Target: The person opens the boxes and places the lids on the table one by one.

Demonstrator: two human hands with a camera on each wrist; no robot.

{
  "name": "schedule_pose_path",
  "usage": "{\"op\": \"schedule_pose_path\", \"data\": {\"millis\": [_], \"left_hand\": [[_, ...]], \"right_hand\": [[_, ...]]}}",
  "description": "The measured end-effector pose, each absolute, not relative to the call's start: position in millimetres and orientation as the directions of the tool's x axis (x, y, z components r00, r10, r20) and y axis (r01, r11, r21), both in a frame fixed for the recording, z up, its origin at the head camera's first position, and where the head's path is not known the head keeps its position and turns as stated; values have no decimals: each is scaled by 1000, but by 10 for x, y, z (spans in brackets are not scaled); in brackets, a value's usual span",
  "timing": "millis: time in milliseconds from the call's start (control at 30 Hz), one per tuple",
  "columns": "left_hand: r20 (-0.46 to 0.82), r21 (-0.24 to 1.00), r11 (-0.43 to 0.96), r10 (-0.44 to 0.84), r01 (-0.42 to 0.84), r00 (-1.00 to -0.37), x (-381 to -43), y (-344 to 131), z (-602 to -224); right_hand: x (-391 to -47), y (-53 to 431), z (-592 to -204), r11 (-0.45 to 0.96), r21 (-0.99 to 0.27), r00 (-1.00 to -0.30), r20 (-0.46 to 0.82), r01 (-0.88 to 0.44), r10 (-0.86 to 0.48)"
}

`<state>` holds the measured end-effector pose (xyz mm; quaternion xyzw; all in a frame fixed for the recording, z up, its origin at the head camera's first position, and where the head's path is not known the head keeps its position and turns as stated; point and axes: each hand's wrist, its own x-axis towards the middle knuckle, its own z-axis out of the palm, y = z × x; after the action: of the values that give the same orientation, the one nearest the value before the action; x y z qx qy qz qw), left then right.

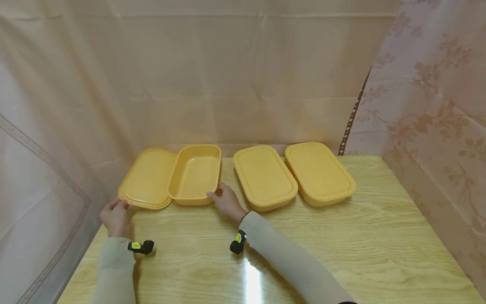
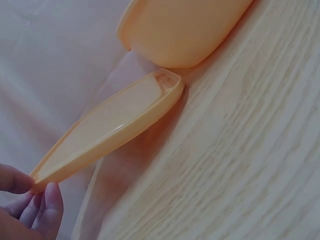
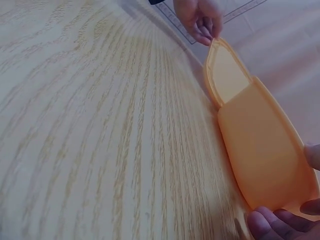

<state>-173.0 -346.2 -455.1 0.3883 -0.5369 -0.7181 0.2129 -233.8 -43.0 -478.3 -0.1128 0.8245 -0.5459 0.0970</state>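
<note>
- We see our left hand (image 1: 115,217) pinching the near left corner of a yellow lid (image 1: 148,179), thumb against fingers; that end is raised, so the lid slopes down toward the bench (image 1: 182,261).
- Just right of it stands an uncovered box (image 1: 193,177), a smooth, plastic-looking rounded rectangle with a thin rim. Our right hand (image 1: 228,202) grips its near right corner, thumb at the rim, fingers against the wall.
- The lid has a ridged border around a glossy, flat panel.
- Right of these we have two closed boxes, the first (image 1: 265,175) and the second (image 1: 320,171), their matte covers marked by a shallow groove.
- Streaky wood grain runs over the bench; behind it hangs creased beige cloth (image 1: 212,76).
- The box hides part of the lid's right edge, and we cannot tell whether they touch.
- The left wrist view cuts off the upper part of the box; the right wrist view crops our right hand at the frame's edge.
</note>
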Motion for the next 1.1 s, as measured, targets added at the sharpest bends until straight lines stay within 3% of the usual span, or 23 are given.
{"op": "schedule_pose_path", "data": {"millis": [367,867,1100], "left_hand": [[-397,902,-418,-703,-109,-590,-1740,-3450,-4544],[-418,900,-403,-687,-167,-594,-1767,-3469,-4629],[-429,903,-312,-684,-295,-590,-1752,-3497,-4653]], "right_hand": [[-2306,-394,-4770,419,-901,-957,-14,-114,-290],[-2298,-392,-4798,410,-905,-958,-16,-108,-288],[-2299,-403,-4812,405,-903,-955,20,-145,-296]]}}
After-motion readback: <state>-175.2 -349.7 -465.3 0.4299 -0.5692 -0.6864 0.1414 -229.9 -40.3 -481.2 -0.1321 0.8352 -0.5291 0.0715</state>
